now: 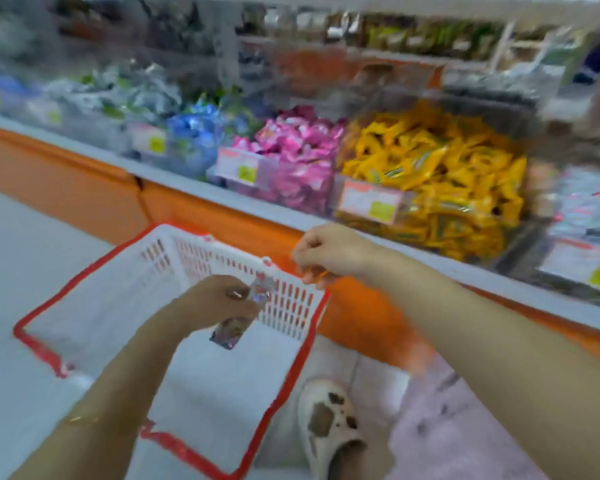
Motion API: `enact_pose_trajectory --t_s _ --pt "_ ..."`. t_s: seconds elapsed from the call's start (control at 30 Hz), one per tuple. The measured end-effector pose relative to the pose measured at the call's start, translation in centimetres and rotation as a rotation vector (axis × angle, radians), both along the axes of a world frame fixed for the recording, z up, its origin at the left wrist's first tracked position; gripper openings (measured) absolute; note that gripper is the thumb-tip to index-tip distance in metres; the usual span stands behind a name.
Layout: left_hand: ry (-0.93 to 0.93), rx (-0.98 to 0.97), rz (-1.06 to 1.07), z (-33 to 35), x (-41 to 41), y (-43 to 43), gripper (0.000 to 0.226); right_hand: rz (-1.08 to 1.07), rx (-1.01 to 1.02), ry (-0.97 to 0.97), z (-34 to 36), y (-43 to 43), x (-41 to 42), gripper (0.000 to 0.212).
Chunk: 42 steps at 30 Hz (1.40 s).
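Note:
A white plastic basket (pixel 125 299) with a red rim sits low in front of me. Over its right half my left hand (pixel 219 301) grips a small shiny packet (pixel 232 329) with a colourful print. My right hand (pixel 329 252) hovers above the basket's far right corner, fingers curled and pinching a small orange piece (pixel 317 275); blur hides what it is. The whole view is smeared by motion.
An orange-fronted counter (pixel 94 188) runs diagonally behind the basket. On it stand clear bins of wrapped sweets: yellow (pixel 437 174), pink (pixel 298 150), blue (pixel 194 133) and silver-green (pixel 118 95), with price tags in front. A foot in a white sandal (pixel 329 424) stands on the pale floor.

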<state>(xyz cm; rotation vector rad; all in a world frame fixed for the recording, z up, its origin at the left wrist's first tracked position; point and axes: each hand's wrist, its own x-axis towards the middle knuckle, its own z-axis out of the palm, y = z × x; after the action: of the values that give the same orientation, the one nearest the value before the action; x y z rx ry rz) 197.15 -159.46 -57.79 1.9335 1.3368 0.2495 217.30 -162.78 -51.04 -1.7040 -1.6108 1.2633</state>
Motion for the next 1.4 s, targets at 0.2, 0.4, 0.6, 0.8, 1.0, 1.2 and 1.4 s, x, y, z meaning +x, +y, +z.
enact_pose_trajectory --t_s 0.2,0.4,0.6,0.8,1.0,1.2,1.4 --pt "0.214 -0.161 0.095 -12.6 1.0 3.3 0.037 -0.003 -0.085 -0.081 -6.1 3.1 0.0 0.01" --pt "0.366 -0.276 0.146 -20.6 3.4 4.5 0.035 -0.009 -0.122 -0.088 -8.6 4.7 1.7 0.014" --pt "0.384 -0.316 0.198 -24.6 5.0 4.7 0.027 -0.012 -0.118 -0.06 -9.9 4.8 2.8 0.012" --pt "0.26 -0.274 0.269 -22.5 5.4 4.2 0.041 0.021 -0.098 -0.106 -8.2 4.2 3.0 0.011" --pt "-0.028 -0.043 0.032 -10.1 6.3 2.0 0.012 0.231 -0.031 -0.242 -1.5 0.2 4.2 0.014" --pt "-0.361 0.276 -0.195 5.5 11.8 -4.8 0.015 0.135 0.227 -0.209 7.3 -7.8 10.1 0.012" --pt "-0.453 0.485 -0.458 14.4 23.2 -9.8 0.012 -0.277 0.361 -0.352 11.4 -17.7 21.8 0.011"
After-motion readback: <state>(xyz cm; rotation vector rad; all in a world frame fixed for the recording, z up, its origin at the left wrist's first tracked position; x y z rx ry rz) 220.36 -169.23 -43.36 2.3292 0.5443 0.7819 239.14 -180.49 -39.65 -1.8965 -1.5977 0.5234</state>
